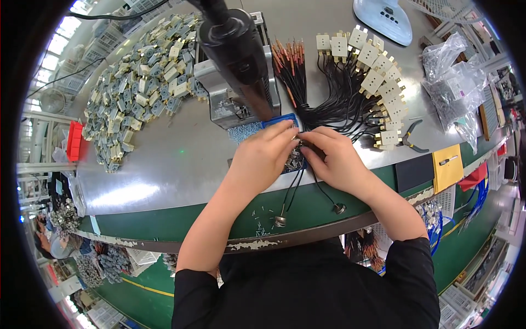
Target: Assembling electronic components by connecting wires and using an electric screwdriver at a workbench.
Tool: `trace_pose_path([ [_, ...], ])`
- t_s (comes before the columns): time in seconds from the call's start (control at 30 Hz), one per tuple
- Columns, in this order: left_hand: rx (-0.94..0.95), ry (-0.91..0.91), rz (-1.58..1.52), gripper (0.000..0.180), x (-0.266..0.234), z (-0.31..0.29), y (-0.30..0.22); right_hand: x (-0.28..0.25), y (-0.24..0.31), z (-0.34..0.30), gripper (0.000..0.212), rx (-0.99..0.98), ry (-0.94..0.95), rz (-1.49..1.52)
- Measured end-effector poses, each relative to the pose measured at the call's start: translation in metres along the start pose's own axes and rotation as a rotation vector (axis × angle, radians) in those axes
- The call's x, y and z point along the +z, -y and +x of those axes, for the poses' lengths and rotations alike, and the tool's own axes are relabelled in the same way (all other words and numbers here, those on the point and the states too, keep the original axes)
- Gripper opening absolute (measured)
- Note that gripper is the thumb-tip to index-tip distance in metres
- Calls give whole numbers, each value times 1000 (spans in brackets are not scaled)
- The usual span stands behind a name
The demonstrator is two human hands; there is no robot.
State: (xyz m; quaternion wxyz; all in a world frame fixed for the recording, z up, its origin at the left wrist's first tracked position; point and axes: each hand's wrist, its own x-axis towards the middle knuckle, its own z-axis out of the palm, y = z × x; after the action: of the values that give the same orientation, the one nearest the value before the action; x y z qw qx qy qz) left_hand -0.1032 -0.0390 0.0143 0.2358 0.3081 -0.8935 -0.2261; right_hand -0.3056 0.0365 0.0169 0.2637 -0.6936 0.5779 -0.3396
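My left hand (267, 151) and my right hand (335, 160) meet over a blue bin (290, 118) of small metal parts (295, 161). The fingers of both are pinched together, and what sits between the fingertips is mostly hidden. Thin black wires (294, 189) run down from beneath the hands to two round metal pieces (280, 221) near the table's front edge. Above my fingers slants a black powered screwdriver (235, 55), its tip close to the bin. A grey screw feeder (238, 107) stands just beyond my left hand, with pale screws (245, 132) in front.
Grey and cream plugs or sockets (145, 88) are heaped at the left. Wired cream blocks (375, 79) fan out at the right, beside pliers (412, 137). Further right lie plastic bags of parts (455, 88) and a yellow envelope (447, 164). Loose screws (262, 226) dot the green edge.
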Motion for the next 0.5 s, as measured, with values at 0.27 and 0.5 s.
trace_pose_path([
  [0.27,10,85,107,60,-40,-54,-4,-3,5,-15,39,-125,61,-94],
  [0.5,28,159,317,82,-22,-62,-8,7,16,-10,50,-253,134,-390],
])
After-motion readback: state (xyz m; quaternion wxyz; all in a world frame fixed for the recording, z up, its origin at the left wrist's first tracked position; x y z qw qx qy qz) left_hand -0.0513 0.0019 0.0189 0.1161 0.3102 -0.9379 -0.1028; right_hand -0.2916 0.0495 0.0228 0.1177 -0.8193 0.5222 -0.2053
